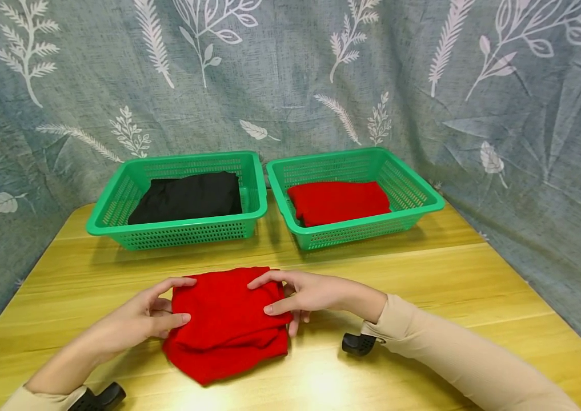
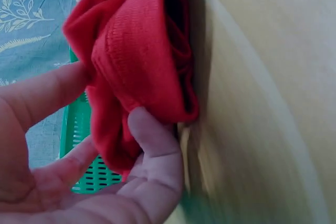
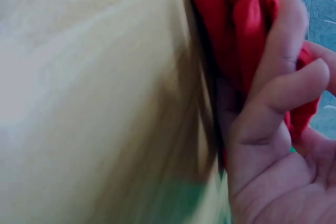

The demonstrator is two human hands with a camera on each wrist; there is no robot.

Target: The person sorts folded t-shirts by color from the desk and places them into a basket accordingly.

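A folded red garment (image 1: 225, 311) lies at the front middle of the table, its lower layer hanging out toward me at a slant. My left hand (image 1: 138, 322) grips its left edge, thumb and index finger on top. In the left wrist view the fingers bend round the bunched red fabric (image 2: 131, 51), where a ribbed band shows. On the other side, my right hand (image 1: 316, 297) holds the right edge. Its thumb and index finger rest on the top face, and the remaining fingers reach beneath. The right wrist view shows folded layers of the red fabric (image 3: 236, 30) between those fingers.
Behind the garment stand two green plastic baskets. The left basket (image 1: 182, 227) contains folded black cloth (image 1: 189, 197); the right basket (image 1: 362, 225) contains folded red cloth (image 1: 339, 201). A grey-blue leaf-patterned curtain (image 1: 290, 74) hangs along the far edge of the wooden table (image 1: 424, 354).
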